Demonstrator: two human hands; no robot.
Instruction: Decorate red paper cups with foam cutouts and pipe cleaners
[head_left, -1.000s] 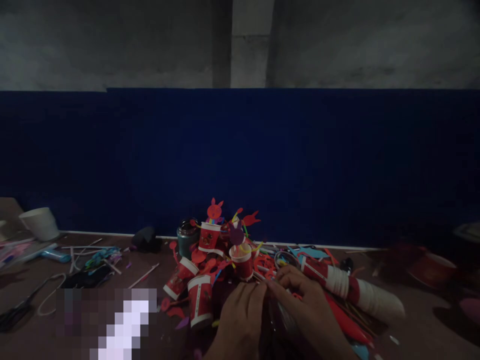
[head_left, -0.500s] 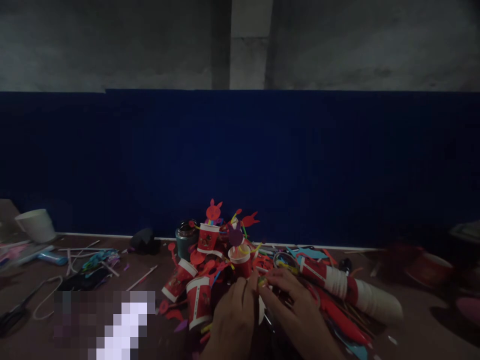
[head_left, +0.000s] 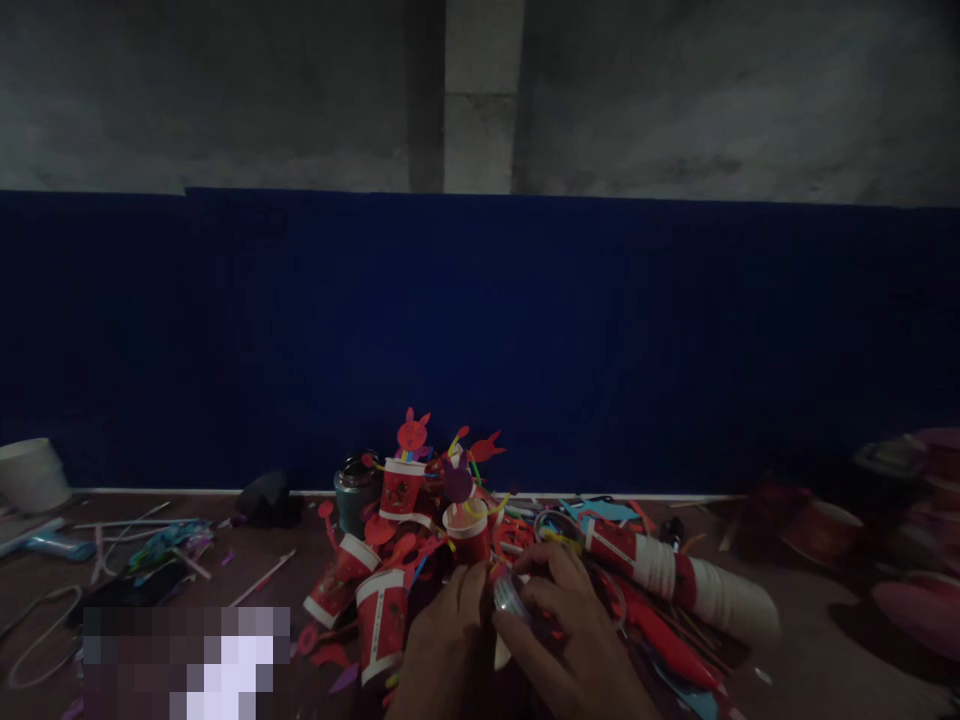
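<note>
Both hands work close together at the bottom centre, in front of a heap of red paper cups (head_left: 390,600) with paper cut-outs and coloured straws. My left hand (head_left: 442,645) has its fingers curled, the tips meeting those of my right hand (head_left: 559,635). Between the fingertips of both hands sits a small clear, shiny object (head_left: 510,598), pinched from both sides; the dim light keeps me from naming it. A cup with a purple cut-out (head_left: 465,525) stands just beyond the fingers.
A stack of nested cups (head_left: 675,575) lies on its side to the right. A dark jar (head_left: 352,490) stands behind the heap. A pale cup (head_left: 30,472), straws and scraps lie at left. Red bowls (head_left: 825,530) sit at right. A blue wall panel (head_left: 480,340) rises behind.
The view has shifted up and to the right. My hands have moved slightly toward the heap, and the small clear object now shows between the fingertips.
</note>
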